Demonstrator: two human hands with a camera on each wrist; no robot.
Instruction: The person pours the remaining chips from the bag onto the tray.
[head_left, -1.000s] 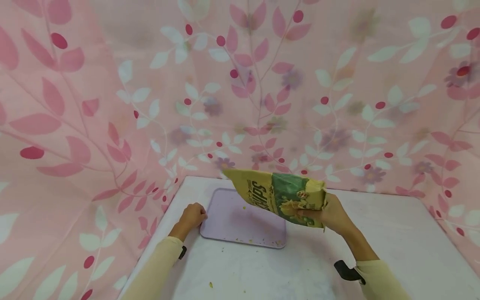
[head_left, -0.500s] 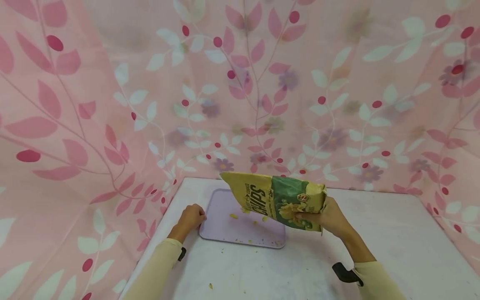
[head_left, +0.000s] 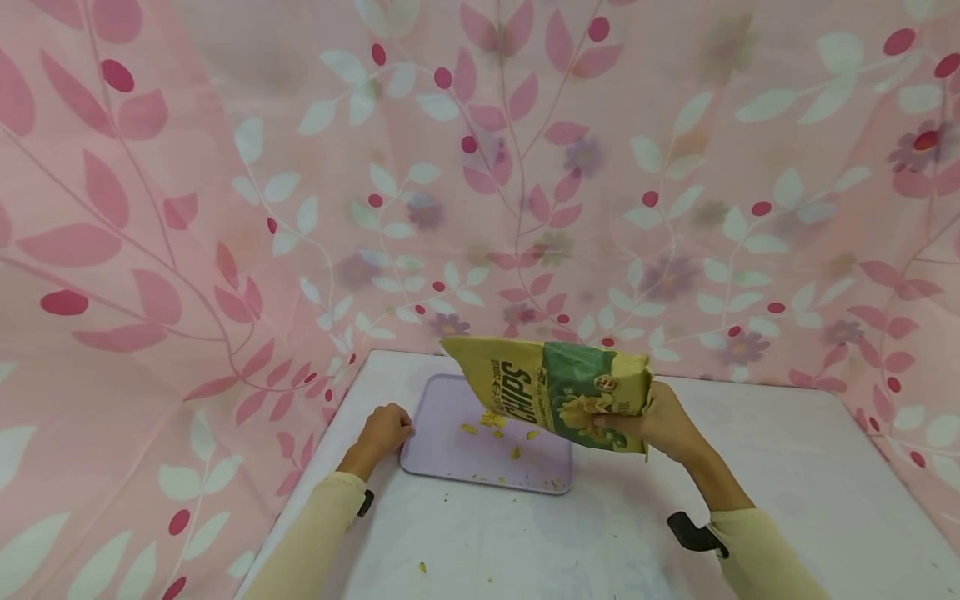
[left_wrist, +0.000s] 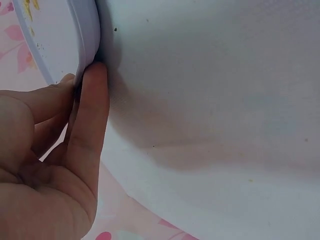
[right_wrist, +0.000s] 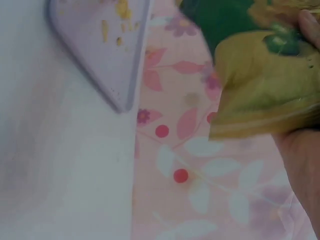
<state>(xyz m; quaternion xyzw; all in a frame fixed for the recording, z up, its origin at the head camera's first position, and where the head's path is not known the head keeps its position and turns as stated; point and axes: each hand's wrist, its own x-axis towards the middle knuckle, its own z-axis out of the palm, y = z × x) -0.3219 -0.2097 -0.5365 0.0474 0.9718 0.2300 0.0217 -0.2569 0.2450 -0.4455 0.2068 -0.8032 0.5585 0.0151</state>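
A yellow and green bag of chips is tilted over the lilac tray, its left end lower edge above the tray's middle. My right hand grips the bag's right end, thumb on its printed front. Yellow chips lie on the tray just below the bag, with smaller crumbs along the near rim. At the tray's left edge, my left hand pinches the rim between thumb and fingers, plain in the left wrist view. The bag hides the tray's far right part.
The tray lies on a white-covered table. A few loose crumbs are scattered on the cover in front of it. Pink floral cloth hangs behind and to the sides.
Chips have dropped out of the bag onto the tray, where earlier only one piece and crumbs showed. The bag and both hands stay almost where they were.
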